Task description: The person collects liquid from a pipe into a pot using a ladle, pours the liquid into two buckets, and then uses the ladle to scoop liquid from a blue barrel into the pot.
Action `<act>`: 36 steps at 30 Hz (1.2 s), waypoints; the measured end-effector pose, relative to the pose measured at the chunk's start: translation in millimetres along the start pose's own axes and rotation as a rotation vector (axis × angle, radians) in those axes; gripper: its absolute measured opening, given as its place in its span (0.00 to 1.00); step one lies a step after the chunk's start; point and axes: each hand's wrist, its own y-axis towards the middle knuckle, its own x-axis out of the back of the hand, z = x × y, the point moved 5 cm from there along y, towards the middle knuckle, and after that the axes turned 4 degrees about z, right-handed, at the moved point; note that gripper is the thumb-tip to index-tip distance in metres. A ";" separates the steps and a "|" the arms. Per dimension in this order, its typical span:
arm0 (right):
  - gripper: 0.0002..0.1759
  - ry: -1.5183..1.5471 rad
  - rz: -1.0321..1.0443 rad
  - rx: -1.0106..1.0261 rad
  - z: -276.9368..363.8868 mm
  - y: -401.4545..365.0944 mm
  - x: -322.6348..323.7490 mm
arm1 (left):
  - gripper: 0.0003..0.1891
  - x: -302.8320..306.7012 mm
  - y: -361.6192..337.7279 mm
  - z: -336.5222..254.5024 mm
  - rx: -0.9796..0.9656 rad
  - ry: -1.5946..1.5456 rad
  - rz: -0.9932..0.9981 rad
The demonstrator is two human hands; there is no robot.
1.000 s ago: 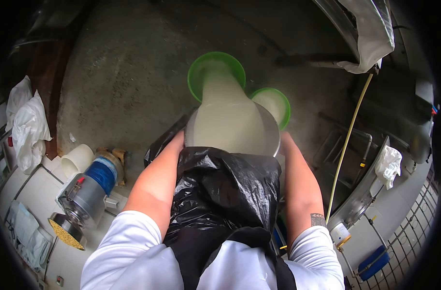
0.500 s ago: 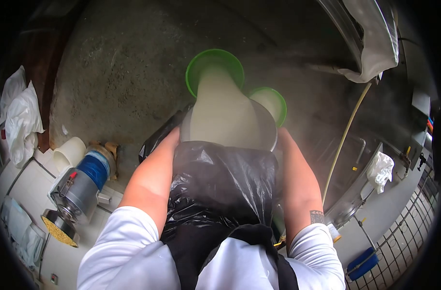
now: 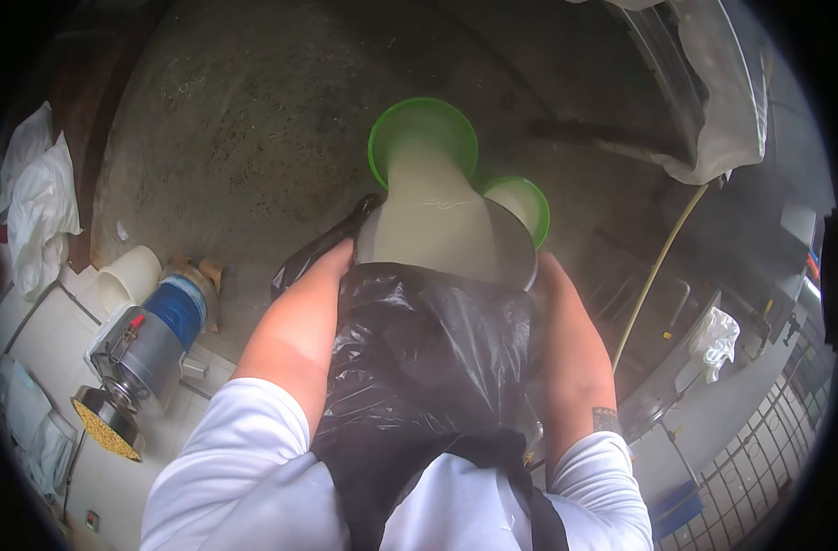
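Note:
A large round pot (image 3: 522, 234) is tilted away from me, and pale, milky liquid (image 3: 428, 241) runs over its far lip in a wide stream. The stream falls into a green bucket (image 3: 468, 138) on the floor. My left hand (image 3: 347, 253) grips the pot's left side and my right hand (image 3: 545, 263) its right side; the fingers of both are largely hidden. Black plastic sheeting (image 3: 428, 340) covers my front up to the pot's near edge. Right of the stream, a smaller green bucket (image 3: 543, 216) also contains pale liquid.
Left, a grinder-like machine (image 3: 144, 367) with a pan of yellow grains (image 3: 107, 429) stands near a white bucket (image 3: 130, 277). White plastic bags (image 3: 43, 216) lie farther left. On the right are a hose (image 3: 658, 271), metal equipment (image 3: 658, 386) and a wire grid (image 3: 759, 468). Steam hangs there.
The liquid still pours into the larger bucket. A thin wrinkled line now shows across its surface in the pot. The pot and buckets appear slightly farther right in view.

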 end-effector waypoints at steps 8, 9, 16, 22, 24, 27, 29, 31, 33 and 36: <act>0.25 -0.064 0.022 -0.011 -14.4 37.5 33.6 | 0.26 5.8 1.6 -0.3 0.017 0.006 0.003; 0.26 -0.351 -0.009 0.007 6.1 9.6 19.7 | 0.26 5.3 -0.4 -2.2 0.013 0.010 -0.003; 0.30 -0.901 0.065 0.176 8.9 24.8 24.9 | 0.26 10.3 12.0 -4.4 0.030 0.027 -0.016; 0.29 -0.410 0.093 -0.028 -11.5 51.5 49.8 | 0.26 24.3 34.2 1.1 0.082 0.044 0.005; 0.29 -0.453 0.055 -0.060 -3.6 35.1 41.9 | 0.26 31.0 47.5 6.6 0.120 0.044 0.026; 0.30 -0.578 -0.058 -0.149 22.1 -10.6 19.6 | 0.26 53.1 81.1 26.4 0.159 0.044 0.056; 0.30 -0.621 -0.098 -0.180 29.6 -19.0 17.6 | 0.29 62.9 84.9 24.5 0.059 0.215 -0.056; 0.30 -0.695 -0.080 -0.240 35.4 -25.3 15.3 | 0.29 55.1 74.7 19.1 0.040 0.234 -0.098; 0.29 -0.722 -0.109 -0.258 42.8 -35.1 12.3 | 0.29 35.9 48.1 6.6 0.022 0.243 -0.137; 0.29 -0.731 -0.153 -0.274 55.8 -56.1 1.6 | 0.29 14.6 18.0 -7.7 0.005 0.268 -0.210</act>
